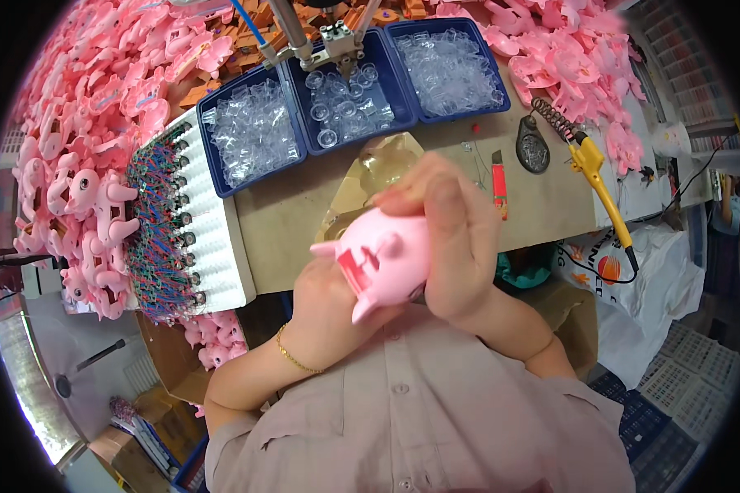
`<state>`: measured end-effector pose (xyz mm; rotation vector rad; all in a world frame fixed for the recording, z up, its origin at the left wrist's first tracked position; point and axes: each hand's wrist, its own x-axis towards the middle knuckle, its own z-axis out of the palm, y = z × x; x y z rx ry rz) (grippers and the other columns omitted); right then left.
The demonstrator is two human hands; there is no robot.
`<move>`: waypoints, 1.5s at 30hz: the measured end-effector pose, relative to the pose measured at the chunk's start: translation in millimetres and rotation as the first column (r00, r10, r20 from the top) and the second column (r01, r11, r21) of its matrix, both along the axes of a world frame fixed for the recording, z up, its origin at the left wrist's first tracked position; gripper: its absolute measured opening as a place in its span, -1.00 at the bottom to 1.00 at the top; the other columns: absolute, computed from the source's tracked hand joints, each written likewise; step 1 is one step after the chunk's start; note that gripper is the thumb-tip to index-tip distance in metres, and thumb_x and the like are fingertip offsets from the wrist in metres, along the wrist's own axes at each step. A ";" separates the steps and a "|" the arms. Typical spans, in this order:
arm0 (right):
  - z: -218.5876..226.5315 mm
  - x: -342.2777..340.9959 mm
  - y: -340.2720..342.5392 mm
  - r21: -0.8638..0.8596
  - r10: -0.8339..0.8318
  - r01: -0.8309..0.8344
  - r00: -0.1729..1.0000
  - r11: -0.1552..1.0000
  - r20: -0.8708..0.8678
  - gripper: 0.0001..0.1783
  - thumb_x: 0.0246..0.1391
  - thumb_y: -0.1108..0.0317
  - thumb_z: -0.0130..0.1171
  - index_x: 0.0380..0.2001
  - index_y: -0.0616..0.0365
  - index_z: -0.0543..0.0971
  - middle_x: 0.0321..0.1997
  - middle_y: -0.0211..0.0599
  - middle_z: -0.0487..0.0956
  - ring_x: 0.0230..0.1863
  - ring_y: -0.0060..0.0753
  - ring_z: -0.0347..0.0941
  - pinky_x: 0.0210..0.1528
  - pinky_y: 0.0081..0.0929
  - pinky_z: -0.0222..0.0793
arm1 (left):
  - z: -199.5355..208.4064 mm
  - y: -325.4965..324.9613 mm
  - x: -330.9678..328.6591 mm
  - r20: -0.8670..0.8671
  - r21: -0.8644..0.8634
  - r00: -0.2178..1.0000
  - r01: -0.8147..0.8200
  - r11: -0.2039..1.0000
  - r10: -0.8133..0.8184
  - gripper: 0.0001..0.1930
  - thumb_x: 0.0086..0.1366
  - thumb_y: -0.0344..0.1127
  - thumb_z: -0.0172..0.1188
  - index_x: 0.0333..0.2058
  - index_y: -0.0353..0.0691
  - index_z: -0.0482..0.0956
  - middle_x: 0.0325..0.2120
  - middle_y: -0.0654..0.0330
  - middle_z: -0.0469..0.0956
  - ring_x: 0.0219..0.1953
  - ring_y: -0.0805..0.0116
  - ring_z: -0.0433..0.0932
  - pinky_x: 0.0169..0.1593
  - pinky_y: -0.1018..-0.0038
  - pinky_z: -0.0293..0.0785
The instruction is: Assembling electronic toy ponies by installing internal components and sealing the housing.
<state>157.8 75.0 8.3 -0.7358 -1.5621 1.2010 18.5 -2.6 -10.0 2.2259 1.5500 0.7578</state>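
Cupping a pink animal head (396, 253) at the clock's centre, the left hand (327, 289) and right hand (462, 234) are together, both closed around it. The head looks like one joined shell, so its forming seems done; the squared recess in it appears uncovered, and whether anything is fitted inside cannot be told. Plenty seems left, judging by the loose parts around. Its plastic is smooth and rounded, with pointed ears.

Just beyond, toward twelve, a glossy amber-tinted holder (360, 182) lies on the flat tan surface (281, 226). At two is a slim red cutter (500, 187); nearer three, a yellow-handled soldering iron (604, 187) rests by its wire coil. At nine, tangled thin wires (158, 234) lie along ridged white foam (222, 246). Farther, from eleven to one, blue plastic trays (411, 123) hold clear, brittle-looking pieces (450, 74). Farthest, glossy curved pink shells (140, 62) heap at ten.
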 end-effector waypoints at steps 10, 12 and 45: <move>15.9 35.9 19.6 -0.303 0.566 -0.554 0.823 0.775 -0.057 0.17 -0.60 -0.01 0.58 0.14 0.31 0.26 0.18 -0.12 0.32 0.13 -0.24 0.33 0.16 -0.35 0.22 | 15.7 26.6 -26.6 0.456 -0.288 0.872 0.334 0.897 -0.178 -0.54 -0.10 -0.14 0.40 -0.18 -0.13 0.56 -0.23 0.15 0.54 -0.23 0.11 0.54 -0.16 0.32 0.49; 22.3 31.6 21.9 -0.174 0.555 -0.535 0.825 0.827 0.107 0.12 -0.62 0.03 0.59 0.09 0.32 0.33 0.16 -0.10 0.35 0.12 -0.21 0.34 0.15 -0.33 0.24 | 14.3 27.4 -29.0 0.400 -0.316 0.891 0.354 0.880 -0.214 -0.55 -0.09 -0.14 0.40 -0.19 -0.12 0.57 -0.18 0.15 0.54 -0.17 0.12 0.53 -0.09 0.33 0.46; 2.0 20.7 3.1 0.484 -0.001 -0.059 0.992 0.873 0.122 0.03 -0.44 -0.20 0.42 -0.01 0.14 0.12 -0.12 0.14 0.36 -0.22 -0.18 0.50 -0.26 -0.42 0.56 | 36.1 9.9 -0.9 0.088 0.091 0.990 -0.116 0.989 0.108 -0.40 -0.12 -0.24 0.30 -0.02 -0.23 0.42 -0.23 0.14 0.50 -0.37 0.29 0.54 -0.23 0.43 0.43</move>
